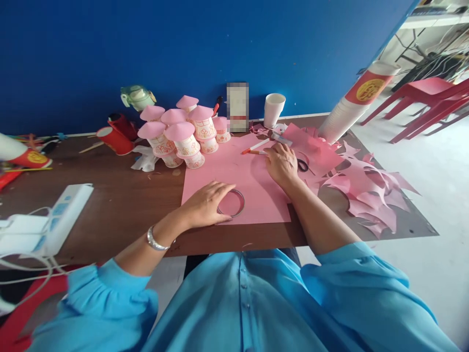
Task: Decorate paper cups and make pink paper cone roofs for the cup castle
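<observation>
A pink paper sheet lies on the brown table in front of me. My left hand rests on it, fingers pressing on a thin metal ring that lies flat on the sheet. My right hand lies further back on the sheet, its fingertips at a pen by the sheet's far edge. Another red and white pen sits just beyond it. Black scissors lie right of my right hand.
Several paper cups with pink cone lids cluster at the back. A white cup, a tall stack of cups, red cups and pink paper scraps surround them. A white power strip lies at left. Red chairs stand at right.
</observation>
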`<action>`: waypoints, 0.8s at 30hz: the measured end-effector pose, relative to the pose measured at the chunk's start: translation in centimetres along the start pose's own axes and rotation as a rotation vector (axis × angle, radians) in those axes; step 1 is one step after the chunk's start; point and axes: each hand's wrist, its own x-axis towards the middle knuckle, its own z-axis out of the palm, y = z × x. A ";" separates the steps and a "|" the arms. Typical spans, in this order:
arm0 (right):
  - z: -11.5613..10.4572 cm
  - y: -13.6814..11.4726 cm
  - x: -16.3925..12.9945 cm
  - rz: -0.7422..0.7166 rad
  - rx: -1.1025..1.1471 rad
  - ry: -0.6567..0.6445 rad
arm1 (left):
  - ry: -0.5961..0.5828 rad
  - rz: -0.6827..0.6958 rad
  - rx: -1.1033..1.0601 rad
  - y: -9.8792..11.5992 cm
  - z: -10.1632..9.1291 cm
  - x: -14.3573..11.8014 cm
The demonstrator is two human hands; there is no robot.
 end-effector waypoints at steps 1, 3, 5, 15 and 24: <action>0.0 -0.1 -0.1 -0.001 0.000 -0.018 | 0.027 0.015 0.011 0.2 0.0 -0.1; -0.2 0.0 -0.2 0.005 -0.007 -0.044 | 0.102 0.011 0.027 0.0 -0.5 -0.9; -0.5 0.0 -0.2 0.017 -0.020 -0.056 | 0.184 -0.058 0.055 -1.2 -1.4 -2.3; -3.0 -1.2 0.1 0.056 -0.114 -0.233 | 0.250 -0.482 0.169 -7.5 -2.5 -8.0; -8.3 2.4 1.5 0.148 -0.262 -0.381 | 0.114 -0.173 -0.017 -2.5 -1.4 -1.6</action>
